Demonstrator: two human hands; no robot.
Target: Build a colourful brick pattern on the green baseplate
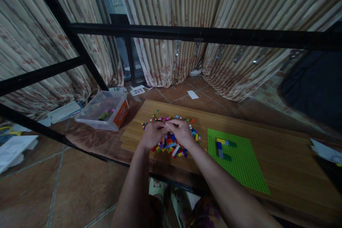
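Note:
Both my hands meet over a heap of small coloured toy bricks (pixel 169 141) on the wooden board. My left hand (pixel 153 134) has its fingers bent and drawn together. Touching its fingertips, my right hand (pixel 181 131) is pinched, thumb against forefinger. Whatever sits between the fingertips is too small and hidden to make out. To the right of the heap lies a green studded baseplate (pixel 240 164). Near its left side stands a row of yellow, blue, grey and dark green bricks (pixel 219 149), joined in an angular open shape.
A clear plastic box (pixel 103 110) with an orange label and a few pieces inside stands left of the wooden board (pixel 283 156). A black metal bar (pixel 187 34) crosses in front of the curtains. Papers lie on the tiled floor, and slippers (pixel 180 203) show below.

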